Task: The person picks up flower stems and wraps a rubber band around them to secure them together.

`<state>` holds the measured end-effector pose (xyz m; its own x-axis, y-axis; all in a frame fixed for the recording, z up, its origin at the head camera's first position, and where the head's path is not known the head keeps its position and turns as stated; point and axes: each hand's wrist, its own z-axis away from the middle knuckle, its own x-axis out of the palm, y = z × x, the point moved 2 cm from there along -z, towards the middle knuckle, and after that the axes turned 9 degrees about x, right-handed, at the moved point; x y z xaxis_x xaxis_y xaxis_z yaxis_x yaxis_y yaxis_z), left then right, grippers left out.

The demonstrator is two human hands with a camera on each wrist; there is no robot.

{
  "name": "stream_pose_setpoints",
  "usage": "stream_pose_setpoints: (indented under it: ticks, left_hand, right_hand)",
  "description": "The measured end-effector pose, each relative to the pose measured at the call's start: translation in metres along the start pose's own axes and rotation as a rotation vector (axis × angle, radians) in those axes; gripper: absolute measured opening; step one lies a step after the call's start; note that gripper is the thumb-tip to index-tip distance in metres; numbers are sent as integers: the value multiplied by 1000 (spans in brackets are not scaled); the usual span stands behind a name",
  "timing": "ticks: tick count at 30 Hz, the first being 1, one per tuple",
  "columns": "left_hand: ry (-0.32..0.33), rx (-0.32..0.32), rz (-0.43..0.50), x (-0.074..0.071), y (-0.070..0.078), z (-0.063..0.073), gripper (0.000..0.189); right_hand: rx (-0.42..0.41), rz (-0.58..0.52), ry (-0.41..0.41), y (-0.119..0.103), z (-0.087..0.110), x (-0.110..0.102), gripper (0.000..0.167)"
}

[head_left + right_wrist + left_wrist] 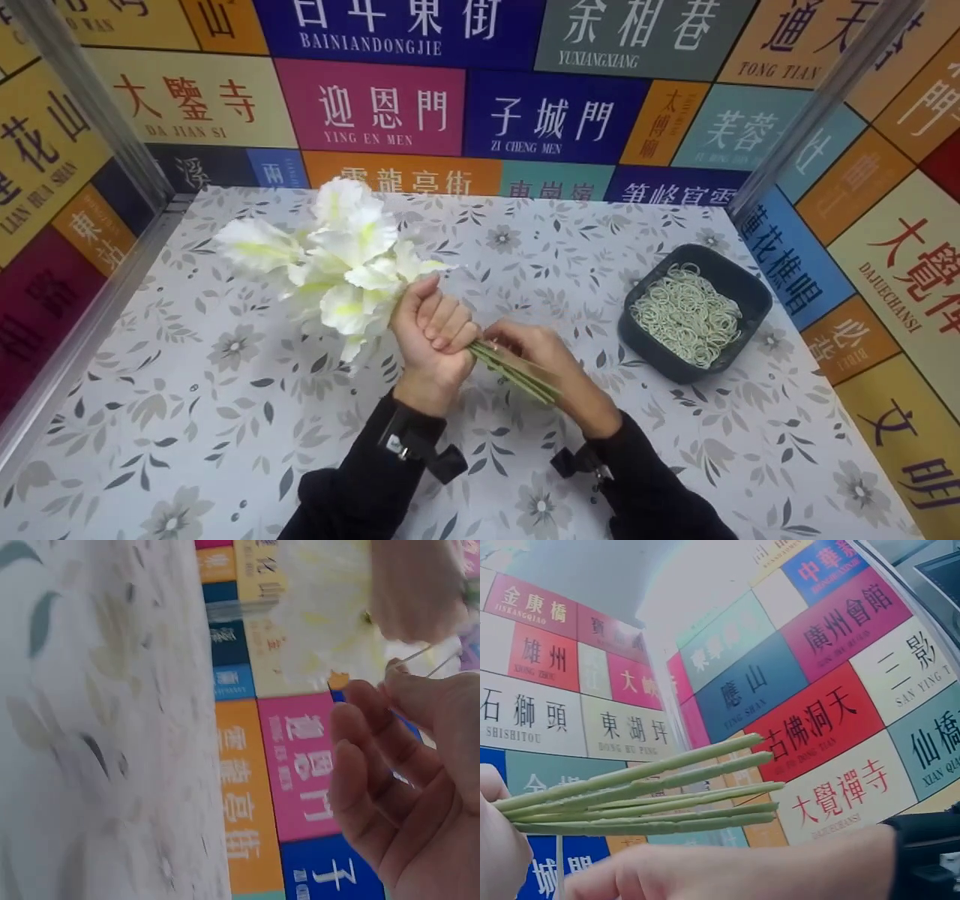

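My left hand [435,330] grips a bunch of white artificial flowers [349,259] round its green stems [517,373], just below the blooms. The blooms point to the far left, and the bare stem ends stick out toward the right. Close beside the stems is my right hand [546,356]. Between its thumb and forefinger it pinches a thin, pale rubber band [414,655], stretched toward the left hand. The left wrist view shows the band [559,864] running down from the stems to the right fingers. Where it meets the stems is hidden behind the left hand.
A dark square bowl [651,366] filled with pale rubber bands [686,315] stands to the right on the table. The flower-patterned tabletop [247,427] is bordered by panels [367,101] of coloured signs at the back and both sides.
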<state>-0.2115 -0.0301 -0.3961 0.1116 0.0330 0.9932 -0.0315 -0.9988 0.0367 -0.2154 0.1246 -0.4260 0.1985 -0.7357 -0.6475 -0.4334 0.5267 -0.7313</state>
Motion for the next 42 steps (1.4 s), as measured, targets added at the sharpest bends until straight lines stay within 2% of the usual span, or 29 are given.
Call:
stream_pose_setpoints:
  ticks: [3, 7, 10, 18, 22, 28, 33, 38, 42]
  left_hand:
    - [11, 78, 24, 0, 11, -4, 57]
    - [10, 176, 43, -1, 25, -9, 59]
    - [-4, 213, 47, -4, 33, -13, 59]
    - [-37, 276, -42, -13, 38, -19, 62]
    - [-68, 274, -72, -18, 37, -20, 63]
    - [-78, 214, -130, -21, 31, -21, 62]
    - [-99, 80, -193, -21, 16, -17, 58]
    - [-140, -66, -200, -18, 3, -12, 55]
    - [-122, -164, -216, -17, -5, -10, 55]
  right_hand:
    - [-49, 64, -37, -12, 7, 18, 17]
    - [-89, 196, -11, -28, 16, 39, 18]
    - [-100, 269, 12, -40, 22, 46, 18]
    - [-201, 310, 113, -61, 34, 31, 13]
    - [-243, 316, 158, -65, 36, 19, 11]
    - [-292, 300, 259, -63, 33, -8, 5]
    - [-276, 340, 353, -47, 25, -39, 4]
    - [-261, 355, 446, -29, 18, -60, 5]
    - [-236, 364, 459, -14, 14, -68, 6]
